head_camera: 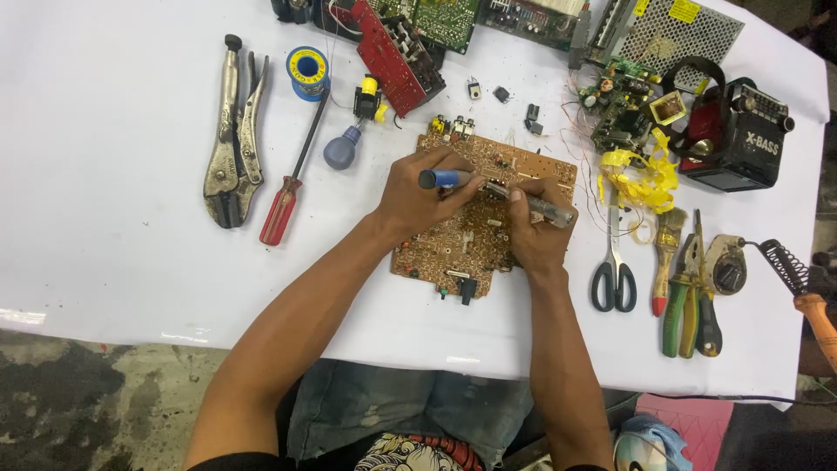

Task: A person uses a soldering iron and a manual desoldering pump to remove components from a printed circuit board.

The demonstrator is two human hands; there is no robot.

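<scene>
A brown circuit board (484,235) lies solder side up in the middle of the white table. My left hand (417,196) rests on the board's left part and is closed around a blue-handled tool (440,179) with a dark end. My right hand (534,231) presses on the board's right part and grips the same long tool's grey metal barrel (545,209), which points to the right. The tool lies almost flat just above the board. My fingers hide the tool's tip and the spot beneath it.
Locking pliers (231,139), a red screwdriver (283,205), a solder spool (307,71) and a blue bulb (340,150) lie at the left. Scissors (613,262), a brush (667,253), green-handled pliers (684,296), a soldering iron (815,310), a radio (741,131) and more boards (401,48) sit right and behind.
</scene>
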